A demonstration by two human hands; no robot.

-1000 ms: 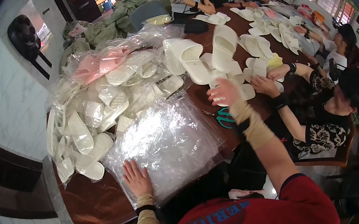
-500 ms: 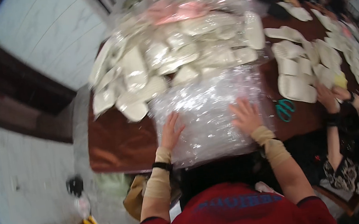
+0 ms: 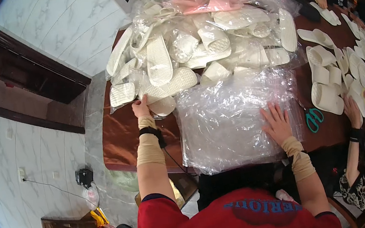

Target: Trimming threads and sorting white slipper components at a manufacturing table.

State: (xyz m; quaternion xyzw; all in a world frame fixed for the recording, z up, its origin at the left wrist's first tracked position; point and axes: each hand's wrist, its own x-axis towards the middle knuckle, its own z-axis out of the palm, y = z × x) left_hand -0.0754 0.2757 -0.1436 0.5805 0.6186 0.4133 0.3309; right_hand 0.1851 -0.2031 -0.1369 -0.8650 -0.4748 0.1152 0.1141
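A: Your right hand (image 3: 278, 123) is spread palm-down, fingers apart, on the clear bags (image 3: 231, 123). Those lie flat on the table (image 3: 121, 144), right in front of you.

B: And your left hand (image 3: 141, 108) is at the near left edge of the pile, its fingertips at or just beside a bagged white slipper (image 3: 171, 82). Whether you are pinching the film there or only touching it, I cannot tell.

A: How much looks done, going by what lies before you?

B: A good heap: the slippers beyond your bags are in clear film, nearly all of them white, with a pink pair (image 3: 215, 1) at the far side. They overlap too much for you to get a fair count.

A: What about your other side?

B: To your right, past the green scissors (image 3: 314, 119), there are bare slippers (image 3: 325, 76) with no film on them, and more farther along the table. A co-worker's hands (image 3: 353, 112) are among the nearer ones. So I'd judge plenty is unbagged.

A: And the bags under your right hand?

B: No slipper shape shows in them, so they look unused to me.
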